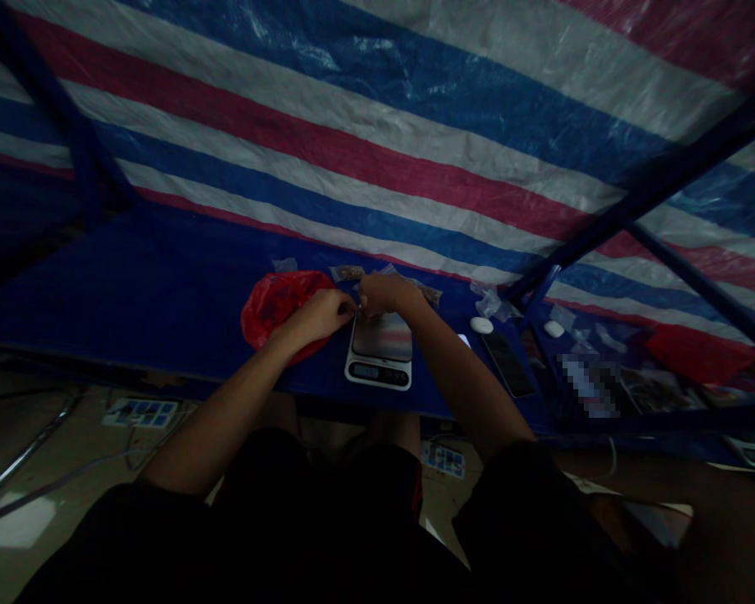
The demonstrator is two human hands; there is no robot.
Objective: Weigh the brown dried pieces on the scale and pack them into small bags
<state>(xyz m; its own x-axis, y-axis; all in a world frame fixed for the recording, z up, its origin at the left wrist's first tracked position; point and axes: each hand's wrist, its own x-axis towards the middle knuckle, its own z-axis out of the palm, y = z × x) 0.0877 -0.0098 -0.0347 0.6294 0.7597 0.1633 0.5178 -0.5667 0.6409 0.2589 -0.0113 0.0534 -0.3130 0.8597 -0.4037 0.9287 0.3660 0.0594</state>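
A white digital kitchen scale with a metal plate stands at the table's front edge. Over its back left corner my left hand has its thumb and fingers pinched together. My right hand is closed above the back of the plate, close to the left fingertips. Whatever lies between the fingers is too dark and small to name. An open red plastic bag sits left of the scale, partly behind my left forearm. Small clear bags with brownish contents, one a filled bag, lie behind my hands.
Right of the scale are a white earbud case, a dark phone and crumpled clear bags. Blue metal frame bars cross the right side. A striped tarp hangs behind the blue table. Another person's arm shows at lower right.
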